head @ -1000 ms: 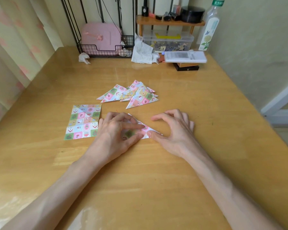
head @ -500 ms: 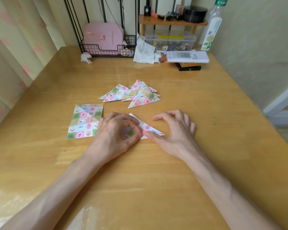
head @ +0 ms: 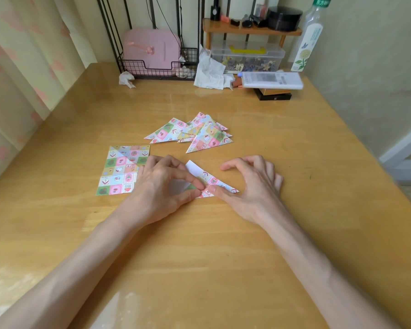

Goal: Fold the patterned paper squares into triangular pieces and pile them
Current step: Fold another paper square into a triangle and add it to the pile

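A half-folded patterned paper (head: 211, 180) lies on the wooden table (head: 223, 245) between my hands, its white underside showing at the far corner. My left hand (head: 163, 188) pinches its near left part with thumb and forefinger. My right hand (head: 249, 186) presses its thumb onto the paper's near edge, with the other fingers arched above the table. A stack of flat patterned squares (head: 120, 169) lies just left of my left hand. Several folded triangles (head: 197, 134) sit in a loose pile behind the hands.
Along the back wall stand a black wire basket (head: 157, 70) with a pink case, crumpled tissues (head: 209, 72), a clear storage box (head: 247, 58) under a small wooden shelf, a white pack (head: 271, 79) and a bottle (head: 306, 41). A curtain hangs at left.
The paper's far flap has opened up, showing more white underside. My right thumb has slid left along the near edge toward my left fingers.
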`<state>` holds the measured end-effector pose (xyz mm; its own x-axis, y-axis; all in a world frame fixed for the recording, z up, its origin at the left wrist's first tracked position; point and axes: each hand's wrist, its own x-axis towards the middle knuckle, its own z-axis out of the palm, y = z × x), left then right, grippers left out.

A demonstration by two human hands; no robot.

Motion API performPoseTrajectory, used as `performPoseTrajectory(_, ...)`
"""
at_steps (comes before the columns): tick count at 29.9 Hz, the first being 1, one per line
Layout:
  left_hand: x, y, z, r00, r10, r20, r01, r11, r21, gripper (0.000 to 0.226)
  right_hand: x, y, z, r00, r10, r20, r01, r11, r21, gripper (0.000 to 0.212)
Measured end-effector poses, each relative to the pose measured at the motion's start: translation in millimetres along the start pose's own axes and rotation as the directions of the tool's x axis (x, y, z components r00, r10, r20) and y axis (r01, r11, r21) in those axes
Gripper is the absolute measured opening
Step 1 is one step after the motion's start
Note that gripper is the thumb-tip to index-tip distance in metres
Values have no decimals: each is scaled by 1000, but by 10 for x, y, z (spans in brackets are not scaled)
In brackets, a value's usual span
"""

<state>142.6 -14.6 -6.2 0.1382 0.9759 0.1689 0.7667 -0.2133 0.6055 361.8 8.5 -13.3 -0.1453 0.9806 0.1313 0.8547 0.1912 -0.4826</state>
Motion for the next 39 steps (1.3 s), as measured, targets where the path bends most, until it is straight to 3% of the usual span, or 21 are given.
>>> performPoseTrajectory(5, -1, -6, 72, 997, -1, -75, -2, 999, -38, 35, 6, -8, 4, 1000, -5, 5, 5, 1000, -7, 52)
performPoseTrajectory(8, 17, 25, 108, 992, 4, -123, -4, 1000, -6, 15, -1, -5, 7, 1000, -4, 2, 4, 1000, -6, 52)
performPoseTrajectory(12, 15, 31, 58, 997, 14, -79, -14, 1000, 1, 10, 4, -5, 8, 1000, -6, 5, 6, 1000, -9, 52)
performPoseTrajectory(18, 48, -3, -93, 999, 10, 45, -11, 1000, 11, 37, 3, -7, -9, 1000, -7, 14, 7, 1000, -2, 52)
performPoseTrajectory(21, 47, -33, -145, 996, 32, 78, -38, 997, 73, 36, 2, -11, -11, 1000, -7, 17, 7, 1000, 0, 53)
performPoseTrajectory(25, 61, -62, -192, 995, 56, 80, -66, 990, 123, 34, 6, -6, -8, 1000, 0, 16, 0, 1000, 1, 52)
performPoseTrajectory(34, 74, -151, -288, 996, -51, 75, 33, 974, 225, 52, 8, -4, -14, 1000, 1, 28, 0, 1000, -8, 52)
performPoseTrajectory(39, 25, -158, -343, 995, -31, 94, 16, 988, 156, 37, 18, -6, -18, 1000, 0, 29, 0, 1000, -4, 53)
